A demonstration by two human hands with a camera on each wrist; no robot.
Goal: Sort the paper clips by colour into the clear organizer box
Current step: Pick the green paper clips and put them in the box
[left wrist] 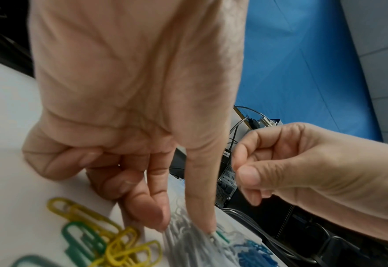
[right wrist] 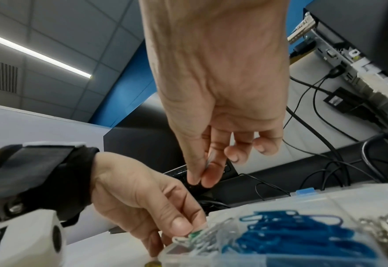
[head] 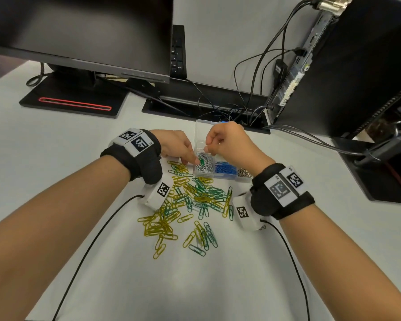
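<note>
— Two hands at the box. What has each got?

— The left hand (head: 176, 144) has its forefinger straight, tip down on a green clip (head: 201, 161) lying among the white clips (head: 205, 164); the other fingers are curled loosely against the box's outer wall. The right hand (head: 227, 141) is bunched, thumb and forefinger pressed together above the same compartment. In the right wrist view something thin and pale shows between those fingertips (right wrist: 207, 178), possibly a white clip, but it is too blurred to be sure.

— Where does the box sit?

— The clear organizer box (head: 200, 126) lies beyond the loose pile, between the two hands. White fills the left compartment, blue clips (head: 225, 169) the middle, silver clips (head: 244, 173) the right, near the right wrist.

— And the green one is in the wrong place?

— I judge so: green among white. Its long axis runs roughly away from the person, tilted leftward at the near end, and the left forefinger is already on it. The left hand is nearer, so I would expect it to drag or pinch the clip out over the near-left wall.

— What remains?

— A mixed pile (head: 190, 200) of yellow and green clips on the white table (head: 56, 144), just this side of the box, between the wrists.
</note>
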